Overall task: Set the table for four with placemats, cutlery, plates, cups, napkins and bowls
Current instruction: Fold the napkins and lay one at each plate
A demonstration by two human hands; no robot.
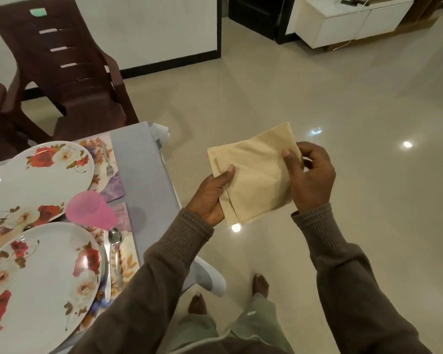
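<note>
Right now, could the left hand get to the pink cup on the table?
Probably yes, but not immediately: the left hand grips the tan napkins together with the right hand. The pink cup stands uncovered just beside it.

table (pixel 149 175) | grey cloth | on it: two floral placemats (pixel 118 185), side by side

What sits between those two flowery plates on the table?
In the head view, a pink cup stands between the far plate and the near plate, toward their right edges, over floral placemats.
</note>
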